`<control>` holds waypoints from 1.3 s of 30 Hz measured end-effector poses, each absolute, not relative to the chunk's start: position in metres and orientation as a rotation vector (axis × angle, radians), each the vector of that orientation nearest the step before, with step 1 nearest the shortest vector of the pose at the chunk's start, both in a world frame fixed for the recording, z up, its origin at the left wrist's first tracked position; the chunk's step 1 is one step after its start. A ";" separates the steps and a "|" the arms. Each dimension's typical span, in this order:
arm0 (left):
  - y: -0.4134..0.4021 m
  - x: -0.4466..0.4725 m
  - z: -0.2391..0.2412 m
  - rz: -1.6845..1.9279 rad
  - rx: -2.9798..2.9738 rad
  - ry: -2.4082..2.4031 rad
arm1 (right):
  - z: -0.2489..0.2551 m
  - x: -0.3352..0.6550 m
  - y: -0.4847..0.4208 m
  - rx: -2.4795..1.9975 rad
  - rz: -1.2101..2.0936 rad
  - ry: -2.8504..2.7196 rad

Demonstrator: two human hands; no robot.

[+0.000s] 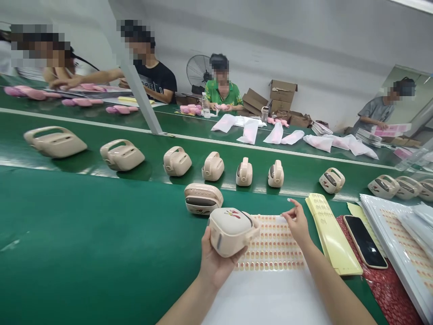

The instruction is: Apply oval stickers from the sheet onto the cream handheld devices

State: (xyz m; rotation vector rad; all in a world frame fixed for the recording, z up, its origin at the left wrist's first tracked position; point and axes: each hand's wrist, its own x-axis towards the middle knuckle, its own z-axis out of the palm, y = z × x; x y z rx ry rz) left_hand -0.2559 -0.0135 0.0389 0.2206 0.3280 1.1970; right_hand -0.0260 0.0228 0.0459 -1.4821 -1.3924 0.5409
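My left hand [213,262] is wrapped round a cream plastic device [230,229] with a small red flower print on top, held just above the green table. My right hand [297,221] pinches at the far edge of a white sticker sheet [270,246] covered in rows of small orange stickers. Whether a sticker sits between the fingertips is too small to tell. A second cream device [203,198] with a dark panel rests on the table just beyond the held one.
A row of cream devices [212,166] rides the green conveyor [101,180] from left to right. Yellow backing sheets [333,234], a black phone [364,241] and stacked sticker sheets [399,243] lie to my right. Several people work across the far belt with pink parts and white bags.
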 end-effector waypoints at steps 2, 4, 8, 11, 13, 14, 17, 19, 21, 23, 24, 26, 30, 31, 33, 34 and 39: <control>-0.015 -0.255 0.045 1.244 0.433 0.493 | 0.077 -0.038 0.017 -1.367 0.767 -1.385; -0.018 -0.253 0.050 1.295 0.708 0.660 | 0.107 -0.052 0.009 -1.241 0.939 -1.478; -0.023 -0.250 0.057 1.319 1.149 0.780 | 0.141 -0.072 -0.003 -1.151 1.056 -1.726; -0.023 -0.251 0.056 1.226 1.308 0.719 | 0.142 -0.078 -0.005 -1.192 1.062 -1.867; -0.022 -0.253 0.054 1.202 1.354 0.721 | 0.139 -0.079 -0.005 -1.201 1.083 -1.920; -0.022 -0.254 0.053 1.193 1.372 0.728 | 0.137 -0.079 -0.005 -1.199 1.095 -1.942; -0.021 -0.255 0.054 1.175 1.395 0.731 | 0.137 -0.079 -0.007 -1.191 1.086 -2.003; -0.021 -0.255 0.056 1.174 1.339 0.706 | 0.140 -0.079 -0.008 -1.199 1.030 -2.049; -0.022 -0.254 0.057 1.173 1.268 0.683 | 0.144 -0.080 -0.009 -1.203 0.968 -2.096; -0.022 -0.255 0.056 1.159 1.263 0.684 | 0.147 -0.081 -0.009 -1.209 0.919 -2.137; -0.022 -0.255 0.055 1.152 1.286 0.694 | 0.148 -0.082 -0.009 -1.213 0.896 -2.158; -0.022 -0.256 0.052 1.143 1.347 0.718 | 0.148 -0.084 -0.009 -1.223 0.842 -2.206; -0.021 -0.259 0.048 1.145 1.406 0.737 | 0.140 -0.086 -0.008 -1.149 0.734 -2.290; -0.021 -0.259 0.047 1.146 1.414 0.736 | 0.136 -0.086 -0.008 -1.099 0.718 -2.298; -0.021 -0.259 0.048 1.139 1.440 0.736 | 0.130 -0.085 -0.008 -1.008 0.683 -2.315; -0.021 -0.259 0.048 1.131 1.453 0.738 | 0.127 -0.085 -0.008 -0.983 0.662 -2.331; -0.022 -0.258 0.046 1.119 1.469 0.753 | 0.118 -0.080 -0.012 -0.999 0.485 -2.390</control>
